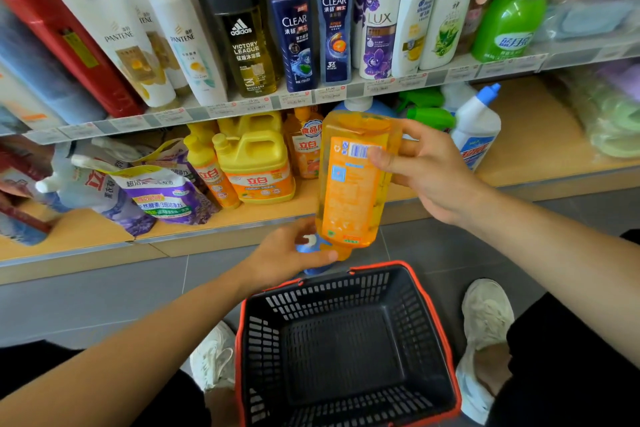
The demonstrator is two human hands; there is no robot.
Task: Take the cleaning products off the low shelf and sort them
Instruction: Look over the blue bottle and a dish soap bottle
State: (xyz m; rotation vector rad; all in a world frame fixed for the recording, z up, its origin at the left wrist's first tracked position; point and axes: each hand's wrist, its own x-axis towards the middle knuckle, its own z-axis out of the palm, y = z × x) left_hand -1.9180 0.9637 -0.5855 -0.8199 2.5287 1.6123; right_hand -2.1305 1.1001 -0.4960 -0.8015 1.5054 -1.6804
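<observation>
An orange dish-soap bottle (349, 180) hangs upside down in front of the low shelf (540, 149), its back label and barcode facing me. My right hand (426, 166) grips its upper end, thumb across the label. My left hand (294, 253) holds the cap end at the bottom, where something blue and white shows under the fingers. Directly below stands a black shopping basket (433, 308) with a red rim, with nothing inside. On the low shelf remain yellow jugs (256, 163), an orange bottle (207, 170), purple refill pouches (162, 194), a white toilet-cleaner bottle (476, 125) and green spray bottles (426, 107).
The upper shelf (346, 90) carries shampoo and body-wash bottles (294, 24) and overhangs the low shelf. Packaged cloths (606, 107) lie at the far right. The floor is grey tile (104, 298). My white shoes (485, 315) stand on either side of the basket.
</observation>
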